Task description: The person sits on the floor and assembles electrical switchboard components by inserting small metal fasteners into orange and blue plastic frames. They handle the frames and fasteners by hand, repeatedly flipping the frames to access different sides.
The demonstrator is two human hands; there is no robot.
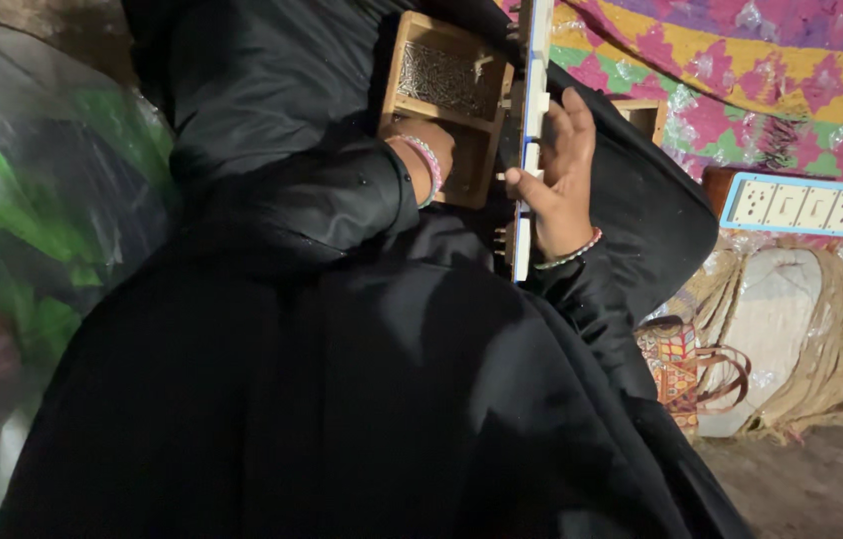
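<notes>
Wooden open-backed box [446, 100], shallow and light brown with a dark patterned mesh inside, sits on the lap of a person in loose black clothing, tilted up on its side. Against its right edge stands a white-and-blue switch panel [531, 140], seen edge-on, a long narrow strip with raised rocker switches. The left hand [431, 150], wearing a pink beaded bracelet, reaches into the box's lower compartment; its fingers are hidden inside, so I cannot tell whether it is gripping anything. The right hand [559, 175], with a thin bracelet at the wrist, rests against the panel's outer face, thumb pressed to the strip's edge and fingers spread loosely above, steadying rather than clamping. Judging by how they lie, the panel is set against the box but not visibly fixed flush, so the fitting looks partway done. Off to the right of the gripping hand, a second white switchboard with a blue rim [793, 204] lies on a woven straw mat [821, 339], under a bright patterned cloth [741, 60].
</notes>
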